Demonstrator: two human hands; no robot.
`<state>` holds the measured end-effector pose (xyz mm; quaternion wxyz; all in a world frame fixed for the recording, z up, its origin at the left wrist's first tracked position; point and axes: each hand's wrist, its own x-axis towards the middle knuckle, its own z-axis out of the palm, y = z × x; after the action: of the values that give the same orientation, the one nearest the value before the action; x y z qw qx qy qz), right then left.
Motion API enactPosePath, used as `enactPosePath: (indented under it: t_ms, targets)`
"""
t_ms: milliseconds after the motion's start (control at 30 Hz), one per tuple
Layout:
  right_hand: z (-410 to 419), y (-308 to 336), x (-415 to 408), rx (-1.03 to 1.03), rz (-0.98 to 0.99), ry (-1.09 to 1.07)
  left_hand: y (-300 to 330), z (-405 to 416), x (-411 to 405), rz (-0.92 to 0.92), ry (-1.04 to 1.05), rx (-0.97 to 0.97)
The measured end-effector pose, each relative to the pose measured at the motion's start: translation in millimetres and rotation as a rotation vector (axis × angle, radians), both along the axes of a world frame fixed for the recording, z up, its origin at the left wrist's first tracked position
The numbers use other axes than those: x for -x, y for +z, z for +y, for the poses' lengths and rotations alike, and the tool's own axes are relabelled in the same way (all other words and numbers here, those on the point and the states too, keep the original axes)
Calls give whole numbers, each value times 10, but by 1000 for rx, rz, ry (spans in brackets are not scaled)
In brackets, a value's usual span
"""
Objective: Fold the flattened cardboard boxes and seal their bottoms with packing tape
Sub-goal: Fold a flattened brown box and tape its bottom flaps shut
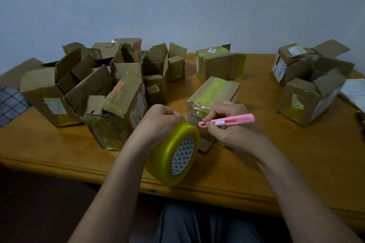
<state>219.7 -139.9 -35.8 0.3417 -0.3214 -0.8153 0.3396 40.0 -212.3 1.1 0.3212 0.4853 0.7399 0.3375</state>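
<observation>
A small cardboard box (214,92) lies on the wooden table (296,154) in front of me, its upper face striped with yellowish tape. My left hand (160,120) grips a large roll of yellowish packing tape (173,156), held just left of the box's near end. A clear strip of tape appears to run from the roll onto the box's near face. My right hand (225,122) holds a pink utility knife (227,120) against that near face, its tip pointing left toward the roll.
Many open and taped boxes (85,85) crowd the left and back of the table. One taped box (219,64) stands behind, a few more boxes (308,83) at the right. Papers (355,92) lie at the right edge, checked cloth (9,102) at the left.
</observation>
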Motion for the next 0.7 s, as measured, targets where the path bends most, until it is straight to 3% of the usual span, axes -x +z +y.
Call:
enactPosePath:
  t_ms: [267,433,700]
  targets:
    - [32,78,-24,144,375,-16,-7,-33,10,-12,-27,-16]
    - [-21,77,96,108,114,66,6,-47,-23,-3,-25,-17]
    - [-7,83,94,57,-26,22,-24,-92,-16,-2,10,-43]
